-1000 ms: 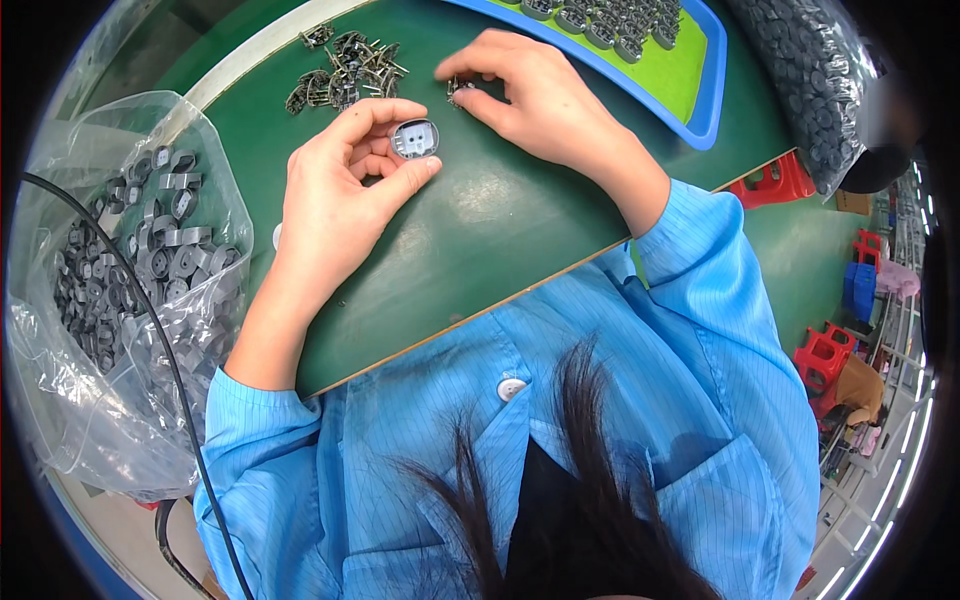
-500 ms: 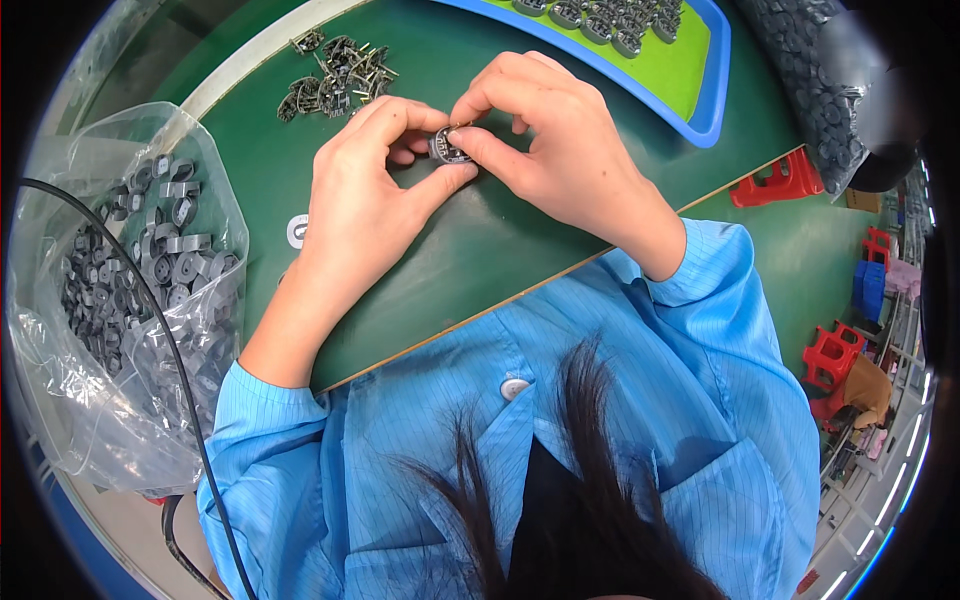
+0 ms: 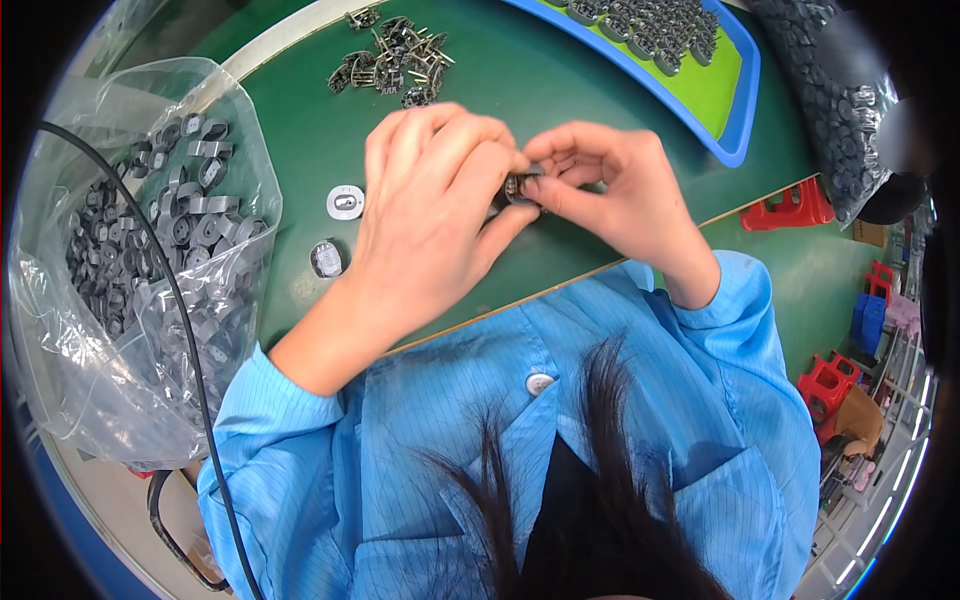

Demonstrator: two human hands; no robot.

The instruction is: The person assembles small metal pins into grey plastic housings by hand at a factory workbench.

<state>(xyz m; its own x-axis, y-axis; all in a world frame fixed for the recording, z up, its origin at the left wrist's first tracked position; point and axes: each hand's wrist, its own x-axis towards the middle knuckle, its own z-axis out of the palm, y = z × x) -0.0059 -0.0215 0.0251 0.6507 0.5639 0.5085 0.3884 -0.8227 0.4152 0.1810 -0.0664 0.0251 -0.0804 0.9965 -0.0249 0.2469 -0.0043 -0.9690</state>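
Observation:
A small round grey plastic housing [image 3: 519, 188] with metal-and-board parts inside is held between my hands above the green table. My left hand [image 3: 425, 205] curls over its left side, fingers bent and thumb below; its fingertips partly hide the piece. My right hand [image 3: 615, 190] pinches it from the right with thumb and index finger, the other fingers folded. Left of my left hand lie two more housings on the table: a pale grey one [image 3: 346, 202] with an oval slot and a darker-rimmed one [image 3: 327, 259].
Beyond my hands lies a loose pile of small circuit-board parts [image 3: 400, 60]. A blue tray [image 3: 735, 150] with a green bottom holds rows of filled housings at far right. Clear bags of grey housings stand left [image 3: 190, 230] and right [image 3: 835, 120]. A black cable [image 3: 180, 290] crosses the left bag.
My hands and the housing have shifted right and slightly nearer in the view. The left hand has turned over, its back now up, covering more of the piece. Both table housings now show.

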